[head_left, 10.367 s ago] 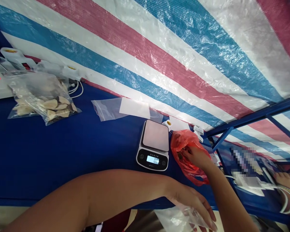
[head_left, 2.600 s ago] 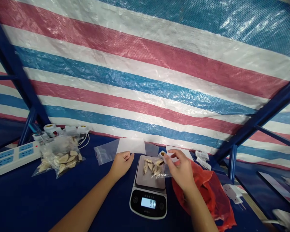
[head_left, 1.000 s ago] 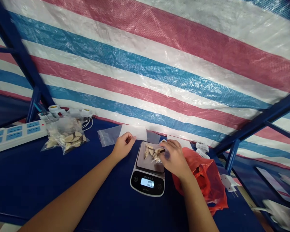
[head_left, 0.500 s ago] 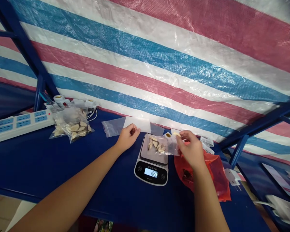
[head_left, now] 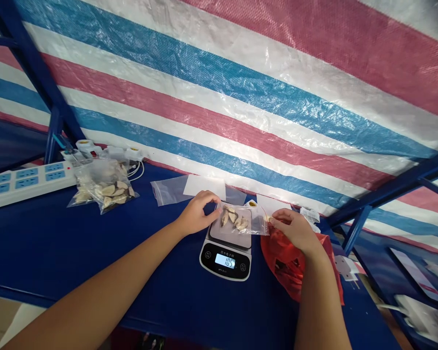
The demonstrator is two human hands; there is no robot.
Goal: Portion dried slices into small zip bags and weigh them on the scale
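Left hand (head_left: 197, 214) loosely spread, right hand (head_left: 295, 228) (grip unclear), either side of clear bag (head_left: 256, 224)

you are in what looks like a makeshift workroom: striped plastic sheeting (head_left: 233, 97) backs your blue table (head_left: 168, 301), with digital scale (head_left: 225, 262) and power strip (head_left: 29, 182), and another blue tabletop (head_left: 390, 282) lies past the metal frame (head_left: 397, 181).

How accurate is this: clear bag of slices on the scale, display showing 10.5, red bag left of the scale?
One side is wrong: the head view shows the red bag right of the scale, not left. The clear bag is on the scale, display showing 10.5.
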